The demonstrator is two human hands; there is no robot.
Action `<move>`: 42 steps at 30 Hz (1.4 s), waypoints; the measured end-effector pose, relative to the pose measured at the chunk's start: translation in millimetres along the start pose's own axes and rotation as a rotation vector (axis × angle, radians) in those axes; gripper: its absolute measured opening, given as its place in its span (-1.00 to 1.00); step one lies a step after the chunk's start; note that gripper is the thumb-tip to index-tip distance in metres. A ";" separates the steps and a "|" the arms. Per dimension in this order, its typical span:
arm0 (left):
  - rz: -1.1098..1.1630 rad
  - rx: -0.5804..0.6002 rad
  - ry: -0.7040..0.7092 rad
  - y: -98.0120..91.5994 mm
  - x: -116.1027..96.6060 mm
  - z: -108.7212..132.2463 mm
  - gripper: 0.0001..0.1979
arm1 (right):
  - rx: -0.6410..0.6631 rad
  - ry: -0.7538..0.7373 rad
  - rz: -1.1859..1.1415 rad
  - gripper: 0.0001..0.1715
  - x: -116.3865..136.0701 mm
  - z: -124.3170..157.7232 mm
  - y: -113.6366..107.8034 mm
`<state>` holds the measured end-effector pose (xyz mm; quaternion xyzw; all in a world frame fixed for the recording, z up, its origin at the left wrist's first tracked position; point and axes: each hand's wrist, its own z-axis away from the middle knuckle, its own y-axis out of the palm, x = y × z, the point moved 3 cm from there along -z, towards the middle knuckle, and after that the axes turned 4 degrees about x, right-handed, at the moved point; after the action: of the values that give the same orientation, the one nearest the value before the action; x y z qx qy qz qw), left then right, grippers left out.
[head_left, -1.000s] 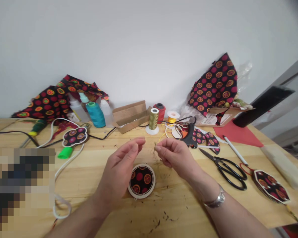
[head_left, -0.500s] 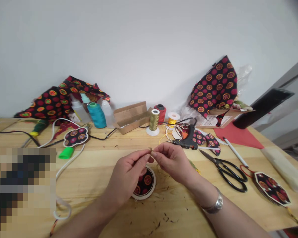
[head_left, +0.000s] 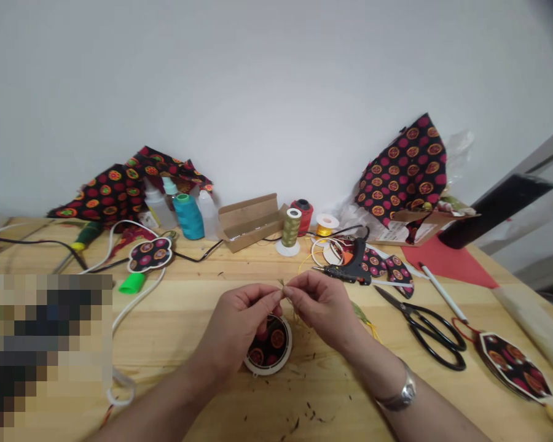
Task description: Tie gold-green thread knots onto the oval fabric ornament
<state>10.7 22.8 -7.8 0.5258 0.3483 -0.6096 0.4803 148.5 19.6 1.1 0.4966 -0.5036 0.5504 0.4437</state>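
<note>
My left hand [head_left: 240, 322] and my right hand [head_left: 321, 308] meet at their fingertips over the table. Both are closed in a pinch on a small tuft of olive-gold thread [head_left: 282, 283], whose ends stick up between them. Loose strands hang below, partly hidden by the fingers. Under my left hand lies a round white-rimmed piece [head_left: 283, 361] covered in dark patterned fabric, its upper left hidden. Beyond my right wrist, a green tassel with yellow cord [head_left: 367, 319] is partly covered.
Right of my hands lie black-handled scissors [head_left: 435, 334], a glue gun [head_left: 350, 267] and an octagonal fabric piece [head_left: 516, 365]. Thread spools [head_left: 290, 230], a cardboard box [head_left: 253, 227] and bottles [head_left: 207, 215] stand along the wall. At left are a flower-shaped piece [head_left: 150, 253] and a white cable [head_left: 138, 301].
The view has shifted slightly, so the table things sit a little further right and lower. More of the thread tuft now shows above my fingertips. Both hands keep their pinch.
</note>
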 end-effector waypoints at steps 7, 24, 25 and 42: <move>0.032 0.020 0.003 -1.8 3.0 -0.1 -0.77 | 0.029 0.089 -0.150 -0.77 -0.1 -1.5 0.9; 0.074 -0.035 0.002 -2.8 -2.8 -0.5 -0.78 | 0.068 0.127 -0.210 -0.67 6.8 0.6 -0.6; 0.074 -0.038 0.002 -3.1 -2.7 -0.5 -0.78 | 0.067 0.131 -0.209 -0.68 6.9 0.7 -0.6; 0.098 -0.052 0.016 -4.8 -3.0 -1.6 -0.84 | 0.237 0.263 -0.275 -0.76 -3.5 -0.1 -12.0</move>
<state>6.7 26.4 -5.6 0.5342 0.3418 -0.5720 0.5203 160.8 21.0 -1.1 0.5335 -0.3006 0.5999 0.5149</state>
